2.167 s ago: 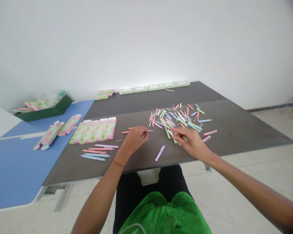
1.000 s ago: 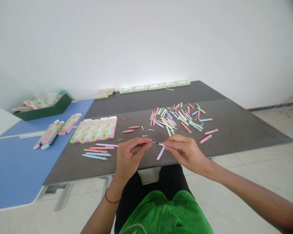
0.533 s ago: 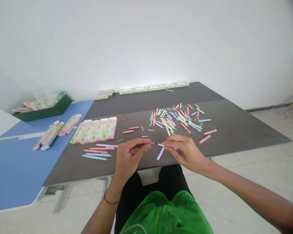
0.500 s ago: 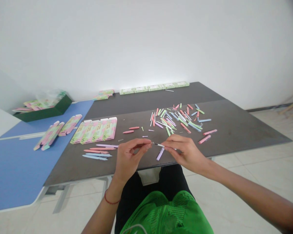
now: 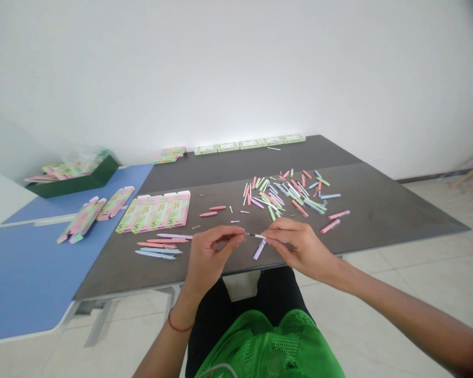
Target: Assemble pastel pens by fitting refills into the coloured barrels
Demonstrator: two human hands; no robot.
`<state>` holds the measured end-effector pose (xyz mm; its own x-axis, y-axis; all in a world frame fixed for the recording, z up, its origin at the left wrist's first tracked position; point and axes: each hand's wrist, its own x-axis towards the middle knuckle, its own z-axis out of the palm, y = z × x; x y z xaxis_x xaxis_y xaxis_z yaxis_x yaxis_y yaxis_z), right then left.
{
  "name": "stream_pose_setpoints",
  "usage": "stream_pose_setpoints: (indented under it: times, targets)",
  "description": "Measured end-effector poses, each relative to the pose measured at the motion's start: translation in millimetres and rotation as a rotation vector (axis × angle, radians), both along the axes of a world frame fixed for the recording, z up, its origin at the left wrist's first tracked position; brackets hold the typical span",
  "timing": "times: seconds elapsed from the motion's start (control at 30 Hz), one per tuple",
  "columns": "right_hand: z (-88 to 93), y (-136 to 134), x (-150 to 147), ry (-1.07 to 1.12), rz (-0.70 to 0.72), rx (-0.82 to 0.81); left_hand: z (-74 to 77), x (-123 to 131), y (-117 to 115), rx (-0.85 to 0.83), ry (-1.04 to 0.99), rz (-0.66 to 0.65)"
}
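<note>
Just above the table's front edge, my right hand [image 5: 294, 239] is closed in a pinch on a thin white pen refill [image 5: 259, 235] with a dark section toward its left end. My left hand [image 5: 216, 247] pinches at that left tip with thumb and forefinger; whether a tiny part also sits between those fingertips is too small to tell. Below the refill lies a purple pen barrel [image 5: 259, 249]. Two pink barrels [image 5: 208, 214] and small purple and green pieces are on the table beyond my left hand. Purple, pink and blue pens [image 5: 157, 251] lie in a row to its left.
A loose pile of coloured pen parts and white refills [image 5: 287, 191] spreads across the right of the dark table [image 5: 220, 178]. Two pink pieces with clear ends [image 5: 330, 226] lie nearer. Printed boxes [image 5: 153, 212] stand left, flat ones [image 5: 250, 144] along the wall, and a green bin [image 5: 79, 181] far left.
The left fingertips and the refill tip have come slightly closer together. The view has shifted a little; the things on the table stay where they were.
</note>
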<state>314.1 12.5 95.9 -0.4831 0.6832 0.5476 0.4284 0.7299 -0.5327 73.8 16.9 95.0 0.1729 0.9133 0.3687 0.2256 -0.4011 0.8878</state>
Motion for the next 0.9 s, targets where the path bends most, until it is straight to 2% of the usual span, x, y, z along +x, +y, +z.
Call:
stream_pose_setpoints:
  times: [0.2, 0.3, 0.4, 0.57, 0.67, 0.73, 0.8, 0.9]
  targets:
    - [5.1, -0.9, 3.0, -0.119, -0.04, 0.112, 1.6, 0.3, 0.2, 0.109, 0.161, -0.035]
    - [6.4, 2.1, 3.4, -0.148, -0.057, 0.115, 1.3, 2.8, 0.4, 0.144, 0.208, -0.054]
    - [2.5, 4.3, 0.8, -0.132, -0.048, 0.085, -2.3, 3.8, 0.7, 0.159, 0.256, -0.057]
    - [-11.5, 8.4, -7.6, -0.151, 0.032, 0.035, -15.7, -2.8, -3.1, 0.278, 0.428, -0.075]
    - [-22.2, 29.4, -5.3, -0.125, 0.058, -0.069, -26.9, -12.8, -8.6, 0.292, 0.524, -0.026]
    - [-29.6, 54.5, -1.1, -0.13, -0.08, -0.075, -34.4, -21.1, -12.3, 0.279, 0.544, 0.018]
    - [-36.8, 83.0, 0.6, -0.302, -0.233, 0.028, -40.8, -29.4, -15.5, 0.269, 0.539, 0.051]
    - [-46.3, 118.2, -8.4, -0.636, -0.235, 0.055, -46.0, -39.3, -20.0, 0.268, 0.552, 0.082]
